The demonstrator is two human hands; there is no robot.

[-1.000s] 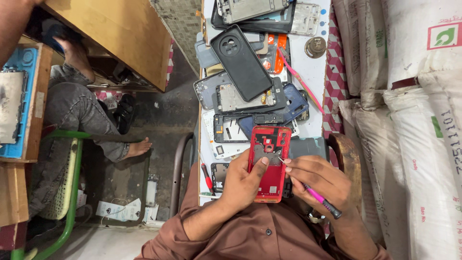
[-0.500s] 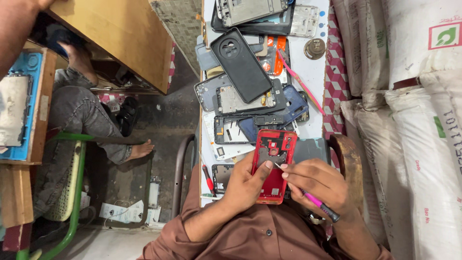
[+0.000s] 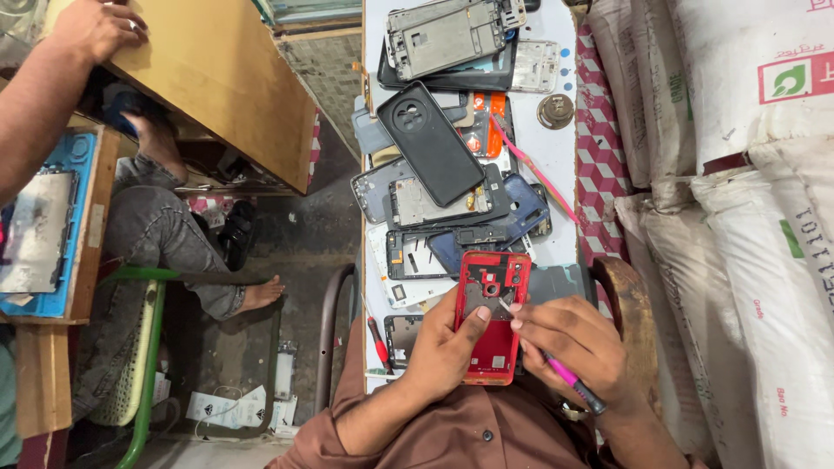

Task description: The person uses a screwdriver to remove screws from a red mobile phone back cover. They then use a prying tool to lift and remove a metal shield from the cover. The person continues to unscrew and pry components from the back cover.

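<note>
Left hand (image 3: 447,352) grips the red frame (image 3: 493,313) at the desk's (image 3: 563,148) near edge; right hand (image 3: 578,343) pinches a pink tool (image 3: 565,378). A slip could gouge the frame.

Red phone frame (image 3: 493,300) partly hidden by fingers (image 3: 476,320).

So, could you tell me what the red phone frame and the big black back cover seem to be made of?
Red phone frame: probably plastic, with a uniform bright red and a slight sheen; the inside looks like grey metal, though that is unclear. Black back cover: likely moulded plastic, smooth and semi-gloss, with a soft highlight and a round camera cutout.
</note>
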